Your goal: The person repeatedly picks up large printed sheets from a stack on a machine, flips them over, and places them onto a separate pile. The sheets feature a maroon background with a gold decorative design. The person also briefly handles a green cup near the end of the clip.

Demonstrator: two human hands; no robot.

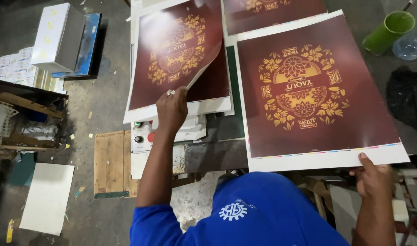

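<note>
Two glossy maroon printed sheets with gold floral emblems: the left sheet curls upward, the right sheet lies flat.

Green cup, wooden pallet, white boxes

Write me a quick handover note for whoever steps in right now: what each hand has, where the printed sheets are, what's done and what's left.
Left hand: lifting the curled edge of the top maroon printed sheet with gold floral design off the left stack.
Right hand: gripping the white bottom margin of a second maroon-and-gold sheet, lying flat at right.
Done: right sheet laid out.
Left: the lifted sheet is still over its stack.
</note>
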